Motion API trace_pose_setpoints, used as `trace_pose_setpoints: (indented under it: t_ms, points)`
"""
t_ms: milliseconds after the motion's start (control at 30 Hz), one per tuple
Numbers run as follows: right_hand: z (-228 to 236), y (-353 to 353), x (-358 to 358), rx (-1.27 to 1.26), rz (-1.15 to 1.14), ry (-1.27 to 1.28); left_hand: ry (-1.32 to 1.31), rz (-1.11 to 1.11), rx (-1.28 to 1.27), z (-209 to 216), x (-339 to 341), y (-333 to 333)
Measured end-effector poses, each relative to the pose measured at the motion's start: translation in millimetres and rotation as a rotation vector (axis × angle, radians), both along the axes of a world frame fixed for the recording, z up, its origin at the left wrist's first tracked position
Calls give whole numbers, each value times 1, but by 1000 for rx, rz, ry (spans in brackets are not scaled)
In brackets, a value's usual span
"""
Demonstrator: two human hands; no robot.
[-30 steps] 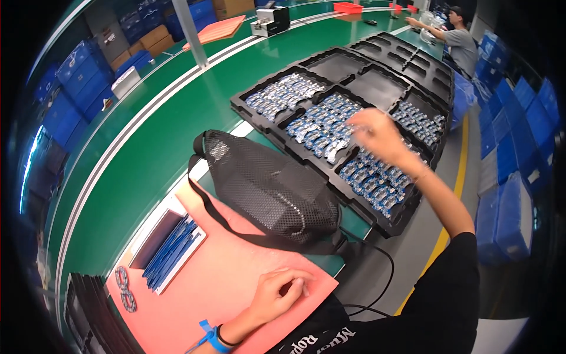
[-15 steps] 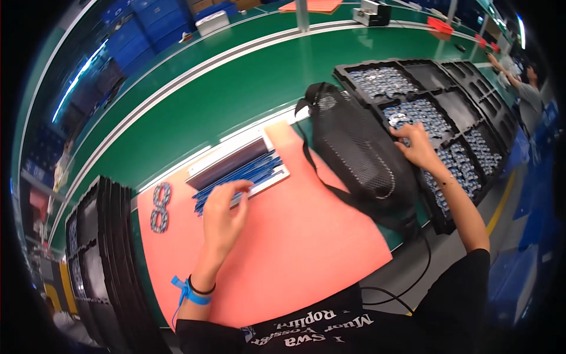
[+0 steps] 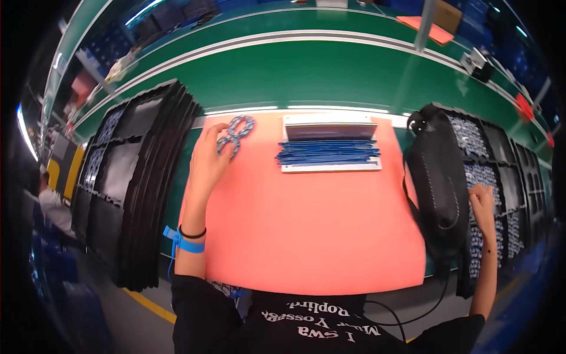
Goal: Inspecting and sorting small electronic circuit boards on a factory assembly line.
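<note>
On the pink mat [image 3: 318, 236], at its far left, lies a figure-eight piece [image 3: 243, 127] with a speckled blue-grey and white pattern. My left hand [image 3: 206, 162] is over its left side, thumb and fingers apart around the lower loop; no firm grip shows. My right hand [image 3: 483, 209] is at the black compartment tray [image 3: 463, 286] on the right, fingers bent down among small blue-and-white parts [image 3: 483, 177]. What those fingers hold, if anything, is hidden. A white holder [image 3: 330, 167] with a dark upright plate carries a bundle of thin blue strips [image 3: 327, 153] at the mat's far middle.
A black mesh-covered bag-like object [image 3: 437, 171] with a strap and cable stands between mat and right tray. Stacked black trays [image 3: 138, 194] rise at the left. Beyond the mat runs a green bench surface [image 3: 318, 76] with a metal rail. A person [image 3: 56, 203] is at far left.
The view has swung left. My left hand has moved from beside the blue strips to the figure-eight piece. My right hand is still at the parts tray, its fingers now more bent.
</note>
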State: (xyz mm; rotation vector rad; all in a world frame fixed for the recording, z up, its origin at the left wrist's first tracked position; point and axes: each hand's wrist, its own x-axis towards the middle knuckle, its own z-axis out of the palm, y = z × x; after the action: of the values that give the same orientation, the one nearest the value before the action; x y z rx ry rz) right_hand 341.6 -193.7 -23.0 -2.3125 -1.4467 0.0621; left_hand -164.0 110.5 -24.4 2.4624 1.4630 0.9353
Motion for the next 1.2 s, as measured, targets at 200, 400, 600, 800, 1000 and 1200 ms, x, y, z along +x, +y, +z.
trace_pose_setpoints:
  t_ms: [200, 400, 600, 800, 1000, 1200]
  points:
    - [50, 72, -106, 323, 277, -203, 276, 266, -99, -41, -25, 17]
    - [49, 130, -251, 277, 1060, 142, 132, 171, 84, -38, -21, 24]
    - [18, 210, -407, 473, 1378, 436, 279, 497, 77, -44, 25, -8]
    - [2, 219, -447, 43, 1540, 294, 292, 518, 89, -49, 28, -4]
    - [41, 161, -445, 387, 1706, 31, 300, 543, 149, -57, 21, 1]
    - [35, 170, -435, 245, 1519, -146, 258, 531, 182, -61, 32, 2]
